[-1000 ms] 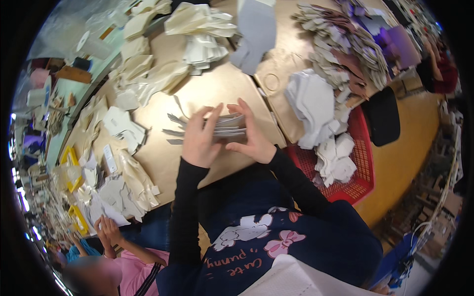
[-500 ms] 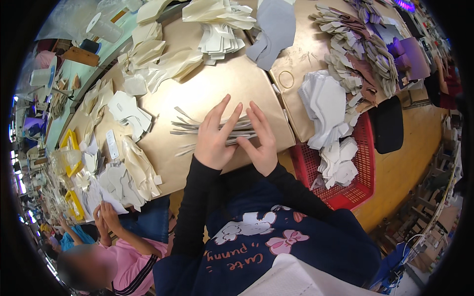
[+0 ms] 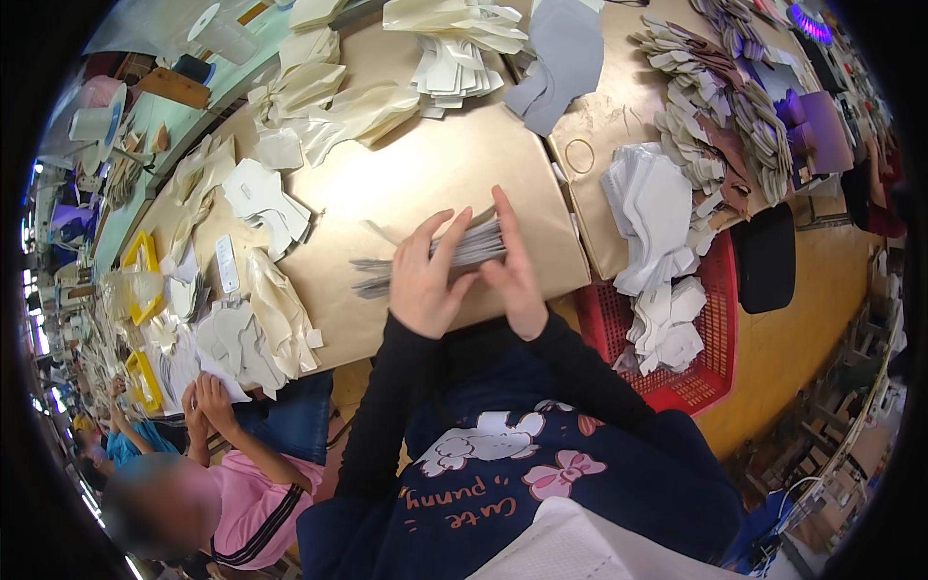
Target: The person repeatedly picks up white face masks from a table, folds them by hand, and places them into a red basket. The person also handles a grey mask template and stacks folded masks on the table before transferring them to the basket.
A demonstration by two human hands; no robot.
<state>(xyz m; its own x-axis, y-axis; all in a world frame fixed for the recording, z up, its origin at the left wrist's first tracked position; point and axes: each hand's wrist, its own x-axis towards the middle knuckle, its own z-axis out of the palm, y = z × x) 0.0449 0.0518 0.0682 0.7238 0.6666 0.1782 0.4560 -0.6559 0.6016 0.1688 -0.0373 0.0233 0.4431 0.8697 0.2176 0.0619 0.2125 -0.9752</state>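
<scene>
A stack of thin grey cut pieces (image 3: 480,242) stands on edge on the brown-covered table (image 3: 435,174). My left hand (image 3: 421,288) is curled over its middle, fingers on the far side and thumb on the near side. At the right end of the stack, my right hand (image 3: 515,285) presses with its palm and thumb, its fingers stretched up along that end. The layers sit close together between my hands. At the left, their ends stick out unevenly, and one strip (image 3: 379,232) splays away from the rest.
White cut pieces (image 3: 266,208) and cream pieces (image 3: 280,304) lie to the left. Pale stacks (image 3: 452,75) and a grey sheet (image 3: 556,68) are at the back. To the right, white pieces (image 3: 648,213) overhang a red basket (image 3: 713,329). A co-worker in pink (image 3: 256,493) sits at lower left.
The stack's layers, fanned apart before, are now pressed closer together. My right hand has turned more upright against the right end. The whole view has shifted slightly.
</scene>
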